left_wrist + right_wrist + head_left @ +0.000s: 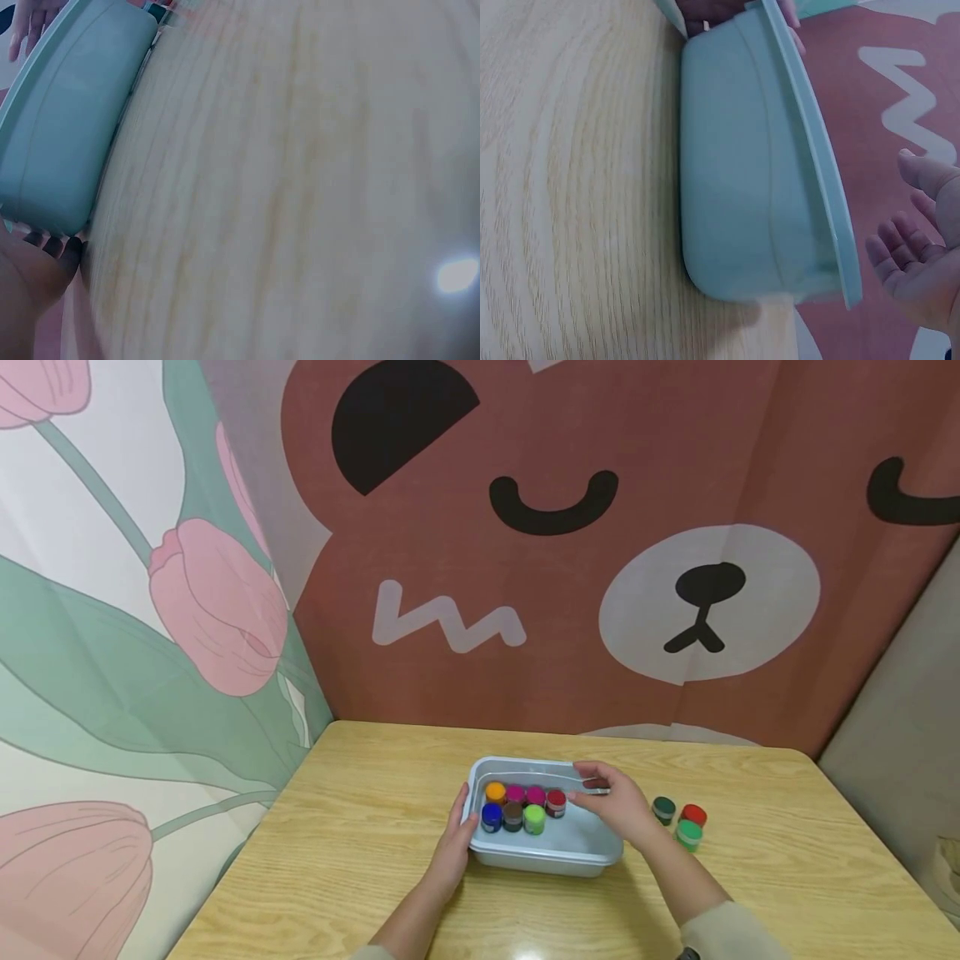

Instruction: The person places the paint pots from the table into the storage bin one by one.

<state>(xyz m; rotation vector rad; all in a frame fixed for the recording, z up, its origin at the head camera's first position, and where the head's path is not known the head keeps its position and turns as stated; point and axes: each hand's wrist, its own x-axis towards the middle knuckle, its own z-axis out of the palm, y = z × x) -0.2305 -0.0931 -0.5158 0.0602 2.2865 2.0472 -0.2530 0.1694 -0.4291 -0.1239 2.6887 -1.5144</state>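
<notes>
A pale blue-grey plastic bin (540, 862) sits on the table, holding several small paint jars with coloured lids at its left side. My left hand (452, 846) grips the bin's left end, thumb at the rim and fingers against the outer wall; in the left wrist view those fingers (69, 257) bend in at its lower edge. Over the bin's right end is my right hand (621, 802), its thumb close to the dark red jar (556, 802). The right wrist view shows this hand's fingers (907, 247) loosely spread, with nothing between them.
On the wooden table (360, 793), right of the bin, stand a dark green jar (663, 810), a red-lidded jar (694, 815) and a green jar (689, 834). A bear-print cloth (465, 685) hangs behind the table's far edge, and a tulip-print cloth (217, 610) on the left.
</notes>
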